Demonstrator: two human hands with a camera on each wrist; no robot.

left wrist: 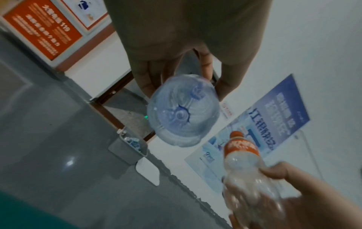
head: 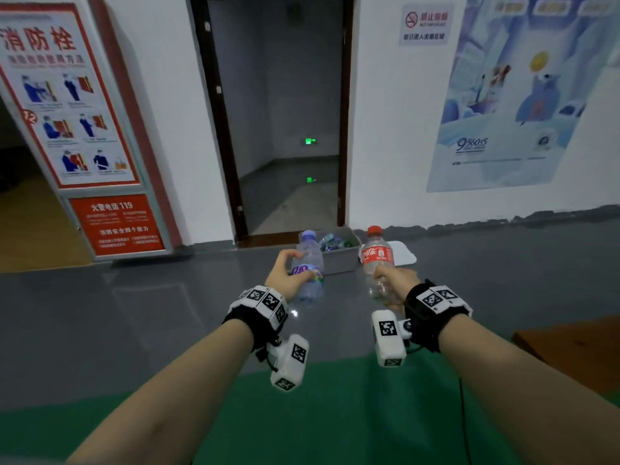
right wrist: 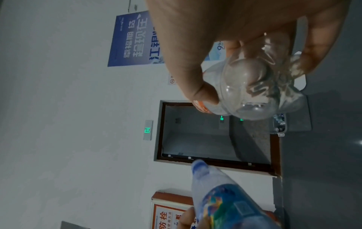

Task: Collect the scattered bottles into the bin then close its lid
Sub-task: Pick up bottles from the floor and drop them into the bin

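My left hand [head: 288, 274] grips a clear bottle with a purple label and bluish cap [head: 309, 263], held upright; its base [left wrist: 182, 111] fills the left wrist view. My right hand [head: 393, 286] grips the lower part of an empty cola bottle with a red label and red cap [head: 377, 256], also upright, its base [right wrist: 260, 91] close in the right wrist view. Ahead on the floor, by the doorway, stands the open grey bin [head: 339, 260] with several bottles inside. Its white lid [head: 402, 252] lies flat on the floor just right of it.
A dark open doorway [head: 288, 129] lies behind the bin. A red fire-hydrant cabinet [head: 100, 135] stands at the left wall, a blue poster [head: 510, 95] hangs on the right wall. A green mat [head: 318, 414] covers the floor below my arms; a brown board [head: 570, 347] lies at right.
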